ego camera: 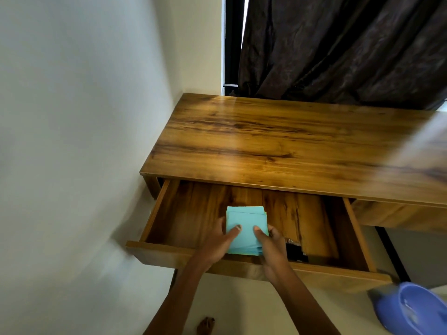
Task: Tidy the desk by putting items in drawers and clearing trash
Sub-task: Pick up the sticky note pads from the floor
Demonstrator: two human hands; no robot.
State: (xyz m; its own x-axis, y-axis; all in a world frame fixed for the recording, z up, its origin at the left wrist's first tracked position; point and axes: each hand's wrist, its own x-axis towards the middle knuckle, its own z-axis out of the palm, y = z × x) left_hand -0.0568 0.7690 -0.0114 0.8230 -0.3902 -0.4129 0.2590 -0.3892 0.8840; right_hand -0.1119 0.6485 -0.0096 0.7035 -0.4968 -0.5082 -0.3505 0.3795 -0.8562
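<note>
Now both hands grip plain turquoise paper stack inside open drawer; no writing visible.

A wooden desk with strong dark grain stands against the far curtain, its left end close to the white wall. Its top shows nothing lying on it, only a bright glare across the middle. Under the near edge, the left drawer is pulled out toward the viewer. On the drawer's wooden floor a stack of turquoise paper sits near the middle, and a small dark object, too dim to identify, lies just right of it by the front wall.
</note>
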